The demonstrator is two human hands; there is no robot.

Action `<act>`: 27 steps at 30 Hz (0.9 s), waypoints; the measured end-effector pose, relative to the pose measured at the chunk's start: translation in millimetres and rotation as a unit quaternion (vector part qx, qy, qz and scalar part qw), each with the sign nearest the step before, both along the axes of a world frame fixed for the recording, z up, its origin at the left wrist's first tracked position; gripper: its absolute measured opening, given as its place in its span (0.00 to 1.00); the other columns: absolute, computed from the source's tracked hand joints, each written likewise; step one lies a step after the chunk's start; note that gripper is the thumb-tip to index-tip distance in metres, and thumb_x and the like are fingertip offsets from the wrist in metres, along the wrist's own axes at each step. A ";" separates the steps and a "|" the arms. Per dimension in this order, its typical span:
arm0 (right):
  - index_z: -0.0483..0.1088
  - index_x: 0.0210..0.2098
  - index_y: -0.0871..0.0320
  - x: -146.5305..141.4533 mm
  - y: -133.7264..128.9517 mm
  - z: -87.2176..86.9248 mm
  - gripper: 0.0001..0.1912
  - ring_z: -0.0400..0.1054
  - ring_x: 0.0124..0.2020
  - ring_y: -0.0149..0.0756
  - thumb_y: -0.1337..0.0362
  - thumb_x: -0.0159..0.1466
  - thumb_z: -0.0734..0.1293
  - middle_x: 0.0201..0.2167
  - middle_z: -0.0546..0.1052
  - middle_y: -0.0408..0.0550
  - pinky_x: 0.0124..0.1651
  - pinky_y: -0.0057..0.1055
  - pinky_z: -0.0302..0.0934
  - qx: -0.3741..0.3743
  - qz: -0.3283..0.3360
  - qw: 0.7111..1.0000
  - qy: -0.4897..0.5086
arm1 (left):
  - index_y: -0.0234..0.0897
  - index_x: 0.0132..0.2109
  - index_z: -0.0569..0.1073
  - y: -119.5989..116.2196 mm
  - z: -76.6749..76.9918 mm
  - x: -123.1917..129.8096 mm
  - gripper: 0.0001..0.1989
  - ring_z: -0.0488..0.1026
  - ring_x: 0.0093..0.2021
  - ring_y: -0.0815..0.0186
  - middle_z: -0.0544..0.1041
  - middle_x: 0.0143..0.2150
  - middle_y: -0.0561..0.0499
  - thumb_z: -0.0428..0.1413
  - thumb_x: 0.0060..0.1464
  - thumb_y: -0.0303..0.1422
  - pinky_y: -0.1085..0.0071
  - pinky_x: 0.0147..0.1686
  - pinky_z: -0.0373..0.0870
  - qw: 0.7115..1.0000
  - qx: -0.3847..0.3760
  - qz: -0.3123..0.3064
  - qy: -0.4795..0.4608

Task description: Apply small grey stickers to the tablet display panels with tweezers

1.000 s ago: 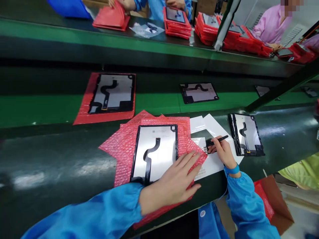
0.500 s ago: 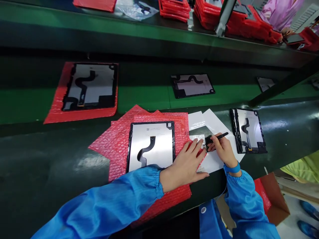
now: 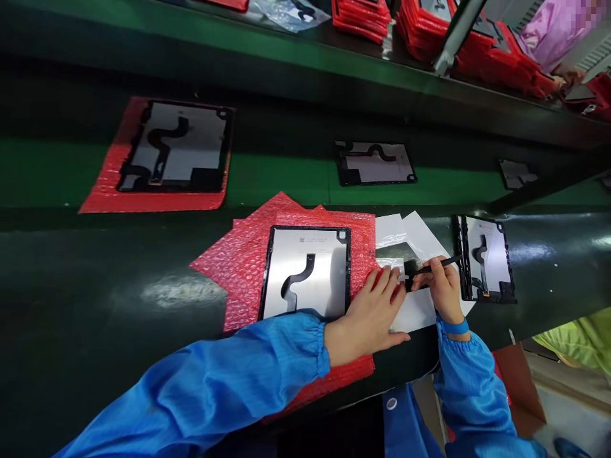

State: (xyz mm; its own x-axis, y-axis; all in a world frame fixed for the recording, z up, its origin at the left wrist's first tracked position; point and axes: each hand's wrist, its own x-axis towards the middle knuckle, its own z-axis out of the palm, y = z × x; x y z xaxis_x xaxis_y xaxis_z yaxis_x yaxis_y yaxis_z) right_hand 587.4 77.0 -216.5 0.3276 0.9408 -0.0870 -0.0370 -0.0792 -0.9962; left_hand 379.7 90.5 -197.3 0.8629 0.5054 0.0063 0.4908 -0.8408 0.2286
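My left hand (image 3: 370,318) lies with its fingers spread across the right edge of the red bubble wrap (image 3: 243,261), its fingertips at a small clear film (image 3: 391,262) over white sheets (image 3: 417,312). In my right hand (image 3: 442,289) is a black pen-like tool (image 3: 446,261), its tip close to my left fingertips beside a small black piece (image 3: 409,268). A screen panel (image 3: 324,273) with a curved black flex cable rests on the bubble wrap, its lower part hidden by my left sleeve.
More panels lie at the right (image 3: 489,257), back middle (image 3: 382,166) and back left (image 3: 186,149). Above runs a shelf (image 3: 286,57) with stacks of red pouches (image 3: 360,19). A metal post (image 3: 458,38) stands there, near a person's pink sleeve (image 3: 548,32). A cardboard box (image 3: 522,388) is low right.
The view has shifted slightly. My right hand has moved a little to the right relative to my left hand, with the black tool now held flatter.
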 end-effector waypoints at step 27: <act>0.66 0.38 0.52 -104.9 45.0 0.2 0.20 0.76 0.17 0.35 0.43 0.72 0.67 0.22 0.81 0.40 0.21 0.29 0.71 -0.033 0.111 0.993 0.037 | 0.27 0.63 0.73 1.9 9.3 -95.8 0.24 0.80 0.45 0.52 0.80 0.50 0.37 0.55 0.67 0.39 0.62 0.33 0.79 0.988 0.062 0.138 -0.035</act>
State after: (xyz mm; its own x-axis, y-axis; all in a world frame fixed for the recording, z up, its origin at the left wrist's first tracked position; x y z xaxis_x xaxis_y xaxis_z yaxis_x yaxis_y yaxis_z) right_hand 482.5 122.0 -216.3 0.1039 0.9805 -0.1668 -0.0837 -0.1585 -0.9838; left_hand 283.9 92.5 -188.0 0.6869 0.7135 0.1380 0.6923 -0.7002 0.1747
